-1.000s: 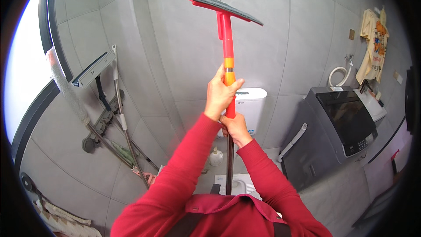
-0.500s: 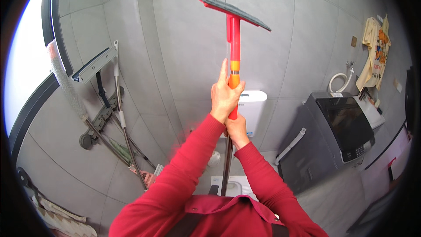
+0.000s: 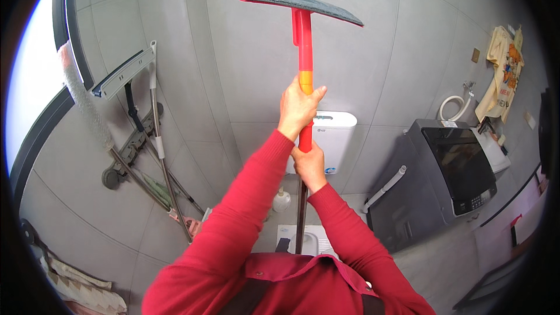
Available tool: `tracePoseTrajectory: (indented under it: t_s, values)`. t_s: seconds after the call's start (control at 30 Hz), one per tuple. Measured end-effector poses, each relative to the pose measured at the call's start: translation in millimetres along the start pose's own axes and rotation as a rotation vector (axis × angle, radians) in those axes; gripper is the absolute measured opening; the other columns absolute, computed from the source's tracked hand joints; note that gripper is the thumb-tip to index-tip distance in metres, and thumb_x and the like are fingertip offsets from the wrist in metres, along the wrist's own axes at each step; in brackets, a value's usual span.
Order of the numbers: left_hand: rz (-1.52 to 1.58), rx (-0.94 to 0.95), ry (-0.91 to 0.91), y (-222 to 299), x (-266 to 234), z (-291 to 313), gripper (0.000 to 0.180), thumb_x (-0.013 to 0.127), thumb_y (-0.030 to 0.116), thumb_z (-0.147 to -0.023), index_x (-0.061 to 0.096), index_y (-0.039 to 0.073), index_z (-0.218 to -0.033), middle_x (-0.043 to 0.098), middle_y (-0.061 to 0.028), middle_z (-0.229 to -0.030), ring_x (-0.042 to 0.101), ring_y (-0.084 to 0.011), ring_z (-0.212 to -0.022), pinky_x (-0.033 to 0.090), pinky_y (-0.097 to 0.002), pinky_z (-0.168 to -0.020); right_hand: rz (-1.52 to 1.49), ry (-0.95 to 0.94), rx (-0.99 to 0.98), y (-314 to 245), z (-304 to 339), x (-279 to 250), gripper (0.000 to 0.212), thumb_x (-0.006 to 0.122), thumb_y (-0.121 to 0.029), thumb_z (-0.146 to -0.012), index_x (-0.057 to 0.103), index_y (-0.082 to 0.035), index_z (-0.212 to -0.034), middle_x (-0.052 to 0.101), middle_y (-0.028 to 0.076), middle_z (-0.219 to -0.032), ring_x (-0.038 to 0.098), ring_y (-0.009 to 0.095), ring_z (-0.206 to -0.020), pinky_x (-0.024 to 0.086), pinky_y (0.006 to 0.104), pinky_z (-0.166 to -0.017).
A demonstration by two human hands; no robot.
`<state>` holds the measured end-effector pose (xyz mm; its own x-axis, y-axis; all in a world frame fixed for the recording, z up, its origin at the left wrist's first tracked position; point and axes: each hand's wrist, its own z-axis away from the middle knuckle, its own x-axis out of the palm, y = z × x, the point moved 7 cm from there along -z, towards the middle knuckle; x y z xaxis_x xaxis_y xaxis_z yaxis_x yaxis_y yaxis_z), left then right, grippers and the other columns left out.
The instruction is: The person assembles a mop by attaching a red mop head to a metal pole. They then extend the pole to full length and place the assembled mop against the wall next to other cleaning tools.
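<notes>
I hold a long-handled window squeegee (image 3: 305, 46) upright in front of me, its wide grey cloth pad at the top near the grey tiled wall (image 3: 256, 58). Whether the pad touches the wall I cannot tell. My left hand (image 3: 298, 105) is closed round the grip just below the orange collar. Lower down, my right hand (image 3: 310, 166) wraps the bottom of the red grip, where the metal pole begins. The pole runs down toward my chest. Both arms are raised in red sleeves.
Behind my hands is a white toilet cistern (image 3: 338, 140), with a squat toilet (image 3: 315, 242) below. A dark washing machine (image 3: 431, 181) stands right, near a hanging printed cloth bag (image 3: 500, 73). Several mops, one a flat mop (image 3: 125, 73), lean at the left wall by a window (image 3: 35, 76).
The squeegee head has shifted slightly up and left and now tilts less steeply. My left index finger, stretched out before, is now folded round the grip. Both hands have moved slightly with it.
</notes>
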<state>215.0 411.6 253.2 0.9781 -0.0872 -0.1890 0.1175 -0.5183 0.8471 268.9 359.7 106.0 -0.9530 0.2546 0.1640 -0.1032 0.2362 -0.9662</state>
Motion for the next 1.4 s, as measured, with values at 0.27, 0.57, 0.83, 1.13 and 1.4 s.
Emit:
tracePoseTrajectory:
  t_s: [0.27,0.57,0.83,1.13,1.4]
  values:
    - [0.944,-0.113,-0.677,-3.9,15.6,15.0,0.075,0.064,0.032,-0.085,0.022,0.003,-0.140,0.061,-0.0126,-0.088,0.064,-0.0253,-0.081,0.053,-0.0383,-0.075,-0.193,-0.356,0.186,-14.9,7.7,10.5,0.027,0.069,-0.016,-0.082,0.047,-0.008,-0.069,0.044,-0.002,-0.056,0.038,0.008,-0.042,0.031,0.0233,-0.038]
    - [0.800,-0.120,-0.421,0.8,-10.9,-15.3,0.049,0.048,0.045,-0.092,0.048,0.000,-0.111,0.049,-0.0041,-0.067,0.052,-0.0176,-0.056,0.046,-0.0331,-0.055,-0.221,-0.434,0.327,-3.0,20.0,19.0,0.032,0.068,-0.015,-0.082,0.041,-0.011,-0.064,0.038,-0.004,-0.054,0.034,0.007,-0.041,0.029,0.0228,-0.038]
    - [0.520,-0.019,-0.100,40.4,-37.0,-66.6,0.041,0.054,0.042,-0.088,0.046,0.002,-0.093,0.045,-0.0038,-0.063,0.045,-0.0136,-0.047,0.041,-0.0304,-0.045,-0.099,-0.275,0.198,-12.0,14.4,18.7,0.023,0.066,-0.012,-0.081,0.047,-0.008,-0.068,0.043,0.000,-0.054,0.038,0.009,-0.041,0.033,0.0258,-0.038]
    - [0.390,0.134,0.147,115.5,-104.8,-164.0,0.033,0.059,0.031,-0.086,0.047,0.000,-0.084,0.047,-0.0042,-0.062,0.046,-0.0155,-0.045,0.042,-0.0321,-0.043,0.262,-0.166,0.014,22.0,34.3,19.4,0.022,0.067,-0.017,-0.077,0.058,0.001,-0.086,0.058,0.008,-0.062,0.055,0.018,-0.052,0.044,0.0321,-0.052]
    - [0.277,0.301,0.302,225.2,-254.7,-242.6,0.040,0.061,0.049,-0.079,0.045,0.013,-0.085,0.039,-0.0024,-0.061,0.044,-0.0155,-0.048,0.038,-0.0356,-0.036,0.459,-0.096,-0.153,101.3,77.8,2.7,0.026,0.067,-0.016,-0.076,0.063,-0.003,-0.099,0.063,0.008,-0.069,0.060,0.014,-0.063,0.048,0.0314,-0.062]
